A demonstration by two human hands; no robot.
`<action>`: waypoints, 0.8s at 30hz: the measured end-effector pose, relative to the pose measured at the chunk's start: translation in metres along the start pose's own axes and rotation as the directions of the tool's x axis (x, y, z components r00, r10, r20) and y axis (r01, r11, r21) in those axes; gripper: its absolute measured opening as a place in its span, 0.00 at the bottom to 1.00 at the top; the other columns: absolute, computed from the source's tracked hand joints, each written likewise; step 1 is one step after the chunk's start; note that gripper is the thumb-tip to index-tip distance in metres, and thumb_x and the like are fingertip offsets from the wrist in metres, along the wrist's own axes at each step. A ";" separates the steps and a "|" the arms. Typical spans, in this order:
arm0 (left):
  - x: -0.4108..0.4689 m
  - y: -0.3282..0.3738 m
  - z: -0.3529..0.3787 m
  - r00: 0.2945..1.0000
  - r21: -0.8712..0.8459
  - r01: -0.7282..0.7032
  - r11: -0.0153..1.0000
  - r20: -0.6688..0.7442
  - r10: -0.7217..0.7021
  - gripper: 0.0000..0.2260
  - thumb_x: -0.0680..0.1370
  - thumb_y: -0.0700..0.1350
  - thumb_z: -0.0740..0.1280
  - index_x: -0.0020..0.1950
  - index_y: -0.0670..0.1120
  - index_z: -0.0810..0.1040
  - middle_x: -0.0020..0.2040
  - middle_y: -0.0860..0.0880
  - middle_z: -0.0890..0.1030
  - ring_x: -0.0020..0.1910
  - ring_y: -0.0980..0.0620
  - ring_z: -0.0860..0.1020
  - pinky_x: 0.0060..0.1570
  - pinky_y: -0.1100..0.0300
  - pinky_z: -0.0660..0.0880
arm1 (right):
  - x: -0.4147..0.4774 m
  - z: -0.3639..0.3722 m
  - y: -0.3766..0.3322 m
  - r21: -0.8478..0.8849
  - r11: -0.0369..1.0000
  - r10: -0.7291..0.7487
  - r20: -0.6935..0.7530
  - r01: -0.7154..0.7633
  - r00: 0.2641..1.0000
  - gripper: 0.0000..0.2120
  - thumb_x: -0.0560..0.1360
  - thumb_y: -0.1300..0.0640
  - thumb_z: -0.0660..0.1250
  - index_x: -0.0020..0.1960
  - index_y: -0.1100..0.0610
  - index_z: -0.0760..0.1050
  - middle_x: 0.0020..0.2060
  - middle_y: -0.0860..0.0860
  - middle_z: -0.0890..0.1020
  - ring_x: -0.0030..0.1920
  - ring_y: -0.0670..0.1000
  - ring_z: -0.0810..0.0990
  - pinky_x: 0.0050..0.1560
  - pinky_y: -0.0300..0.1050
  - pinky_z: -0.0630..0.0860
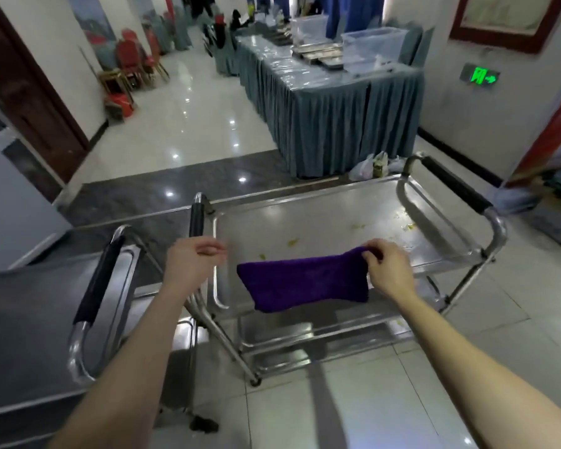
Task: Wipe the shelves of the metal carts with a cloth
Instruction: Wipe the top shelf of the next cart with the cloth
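A metal cart (337, 202) stands in front of me, its top shelf marked with yellow food scraps (292, 243). A purple cloth (302, 281) hangs over the shelf's near edge, pinched at its right corner by my right hand (386, 270). My left hand (193, 257) is curled shut beside the cart's black left handle (196, 218), holding nothing that I can see. A second metal cart (46, 306) with a black-padded handle stands at my left. Lower shelves (305, 338) show beneath the cloth.
A long table with a grey skirt (331, 115) carries clear tubs and metal trays behind the cart. Plastic bags (370, 166) lie on the floor at its foot. Red chairs (130, 66) stand at the far left wall. The tiled floor is glossy.
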State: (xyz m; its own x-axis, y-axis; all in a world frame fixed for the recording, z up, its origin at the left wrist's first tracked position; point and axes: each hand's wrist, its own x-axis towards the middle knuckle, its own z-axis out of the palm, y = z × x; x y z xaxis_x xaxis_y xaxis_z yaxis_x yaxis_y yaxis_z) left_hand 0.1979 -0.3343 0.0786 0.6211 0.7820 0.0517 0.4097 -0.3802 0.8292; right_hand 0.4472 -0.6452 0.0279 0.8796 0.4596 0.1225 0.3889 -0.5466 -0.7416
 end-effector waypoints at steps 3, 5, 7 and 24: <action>-0.004 -0.017 0.014 0.991 0.039 0.065 0.997 0.111 -0.069 0.10 0.72 0.33 0.82 0.50 0.42 0.87 0.45 0.47 0.89 0.41 0.56 0.84 0.46 0.63 0.79 | 0.003 0.020 -0.016 -0.028 0.991 -0.120 0.227 0.130 0.966 0.07 0.85 0.60 0.66 0.59 0.56 0.83 0.54 0.53 0.85 0.53 0.55 0.81 0.55 0.50 0.76; -0.009 -0.028 0.040 0.960 0.062 0.090 0.994 0.259 -0.103 0.17 0.71 0.32 0.83 0.56 0.40 0.84 0.51 0.43 0.88 0.45 0.54 0.84 0.50 0.60 0.80 | 0.012 0.034 -0.028 -0.050 0.970 -0.210 0.321 0.238 0.924 0.07 0.85 0.59 0.64 0.59 0.56 0.81 0.54 0.54 0.83 0.55 0.56 0.80 0.56 0.52 0.76; -0.015 -0.040 0.070 0.904 0.080 0.096 0.992 0.410 -0.121 0.22 0.71 0.36 0.85 0.62 0.42 0.83 0.56 0.46 0.87 0.52 0.53 0.84 0.56 0.56 0.81 | 0.023 0.042 -0.041 -0.038 0.960 -0.244 0.359 0.276 0.901 0.07 0.86 0.57 0.63 0.57 0.53 0.80 0.53 0.51 0.83 0.54 0.54 0.80 0.55 0.52 0.75; 0.071 -0.058 0.069 0.862 0.104 0.079 0.991 0.492 -0.120 0.04 0.82 0.42 0.74 0.55 0.50 0.85 0.48 0.51 0.90 0.48 0.53 0.88 0.56 0.48 0.85 | 0.123 0.045 -0.118 0.116 0.990 -0.101 0.147 0.084 0.984 0.09 0.87 0.53 0.64 0.58 0.53 0.82 0.51 0.49 0.84 0.53 0.52 0.82 0.60 0.56 0.79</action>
State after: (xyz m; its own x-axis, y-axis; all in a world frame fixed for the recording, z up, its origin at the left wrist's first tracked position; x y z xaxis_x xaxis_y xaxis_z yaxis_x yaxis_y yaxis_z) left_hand 0.2645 -0.2906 -0.0047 0.8149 0.4771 -0.3290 0.5247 -0.3664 0.7684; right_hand 0.4973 -0.4927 0.1002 0.7858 0.6106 0.0985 0.4273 -0.4209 -0.8002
